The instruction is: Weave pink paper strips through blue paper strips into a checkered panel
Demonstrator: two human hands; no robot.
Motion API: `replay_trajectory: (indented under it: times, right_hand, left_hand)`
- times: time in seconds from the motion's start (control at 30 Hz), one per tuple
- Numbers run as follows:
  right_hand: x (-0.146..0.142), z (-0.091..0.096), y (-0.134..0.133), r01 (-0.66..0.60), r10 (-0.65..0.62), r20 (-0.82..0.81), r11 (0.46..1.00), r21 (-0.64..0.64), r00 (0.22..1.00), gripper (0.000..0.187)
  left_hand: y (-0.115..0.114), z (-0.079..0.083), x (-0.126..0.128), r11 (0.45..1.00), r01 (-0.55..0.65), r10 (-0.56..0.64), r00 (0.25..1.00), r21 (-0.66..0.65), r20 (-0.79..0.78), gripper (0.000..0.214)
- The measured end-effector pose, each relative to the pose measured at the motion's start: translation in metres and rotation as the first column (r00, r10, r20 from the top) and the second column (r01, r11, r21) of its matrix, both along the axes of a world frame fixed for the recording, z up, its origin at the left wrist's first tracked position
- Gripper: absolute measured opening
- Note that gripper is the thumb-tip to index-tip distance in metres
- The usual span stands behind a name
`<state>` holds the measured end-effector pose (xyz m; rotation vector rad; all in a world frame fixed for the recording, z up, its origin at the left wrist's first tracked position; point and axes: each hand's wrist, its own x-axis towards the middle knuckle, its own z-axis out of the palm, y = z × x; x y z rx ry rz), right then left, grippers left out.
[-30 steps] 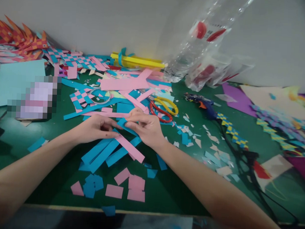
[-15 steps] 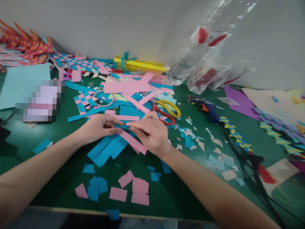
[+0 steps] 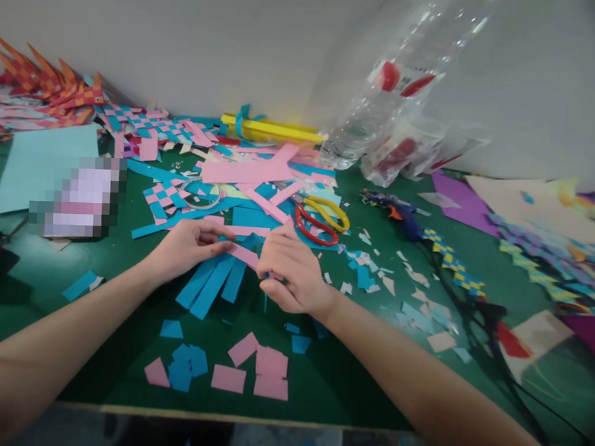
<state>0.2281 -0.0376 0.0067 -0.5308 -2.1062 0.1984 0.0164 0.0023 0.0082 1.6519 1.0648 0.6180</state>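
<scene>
Middle of the frame, on the green table (image 3: 361,355), both hands meet over a fan of blue strips (image 3: 211,284) with one pink strip (image 3: 242,254) crossing them. The left hand (image 3: 189,246) pinches the pink strip's upper end between thumb and fingertips, pressing it against the blue ones. The right hand (image 3: 290,272) has changed most: a second ago it was higher, fingers out, nipping the top of a blue strip while the pink strip's long lower end lay free. Now it has dropped and curled shut over that lower end, so only a short pink stretch shows between the hands. The strip is thus held at both ends, taut across the blue fan. Scissors (image 3: 322,217) lie just above the right hand, and loose pink squares (image 3: 267,371) sit lower centre, untouched.
</scene>
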Motion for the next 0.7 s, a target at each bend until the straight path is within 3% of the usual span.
replay_trajectory:
  times: [0.23, 0.33, 0.43, 0.53, 0.6, 0.7]
  right_hand:
    - [-0.007, -0.004, -0.003, -0.057, -0.004, 0.262, 0.973, 0.225, 0.965, 0.041]
    - [-0.007, -0.006, -0.002, -0.045, -0.003, 0.207, 0.973, 0.227, 0.978, 0.039]
    - [-0.004, -0.005, -0.001, 0.136, -0.134, -0.027, 0.989, 0.062, 0.991, 0.026]
    - [-0.001, -0.008, 0.005, 0.311, -0.351, -0.189, 0.926, -0.212, 0.917, 0.030]
    - [0.000, -0.013, 0.010, 0.316, -0.410, -0.190, 0.866, -0.387, 0.892, 0.032]
    - [-0.001, -0.021, 0.017, 0.228, -0.386, -0.148, 0.768, -0.599, 0.910, 0.035]
  left_hand:
    - [-0.002, 0.000, 0.001, 0.993, -0.054, 0.049, 0.998, 0.105, 0.048, 0.038]
    - [-0.003, 0.001, 0.001, 0.991, -0.077, 0.071, 0.996, 0.106, 0.057, 0.040]
    - [-0.003, 0.002, 0.000, 0.980, -0.145, 0.143, 0.989, 0.138, 0.026, 0.043]
    - [-0.003, 0.004, 0.000, 0.966, -0.186, 0.184, 0.983, 0.182, 0.026, 0.040]
    - [-0.004, 0.003, -0.001, 0.958, -0.201, 0.196, 0.980, 0.203, 0.045, 0.038]
    - [-0.005, 0.002, 0.000, 0.950, -0.213, 0.199, 0.977, 0.229, 0.082, 0.035]
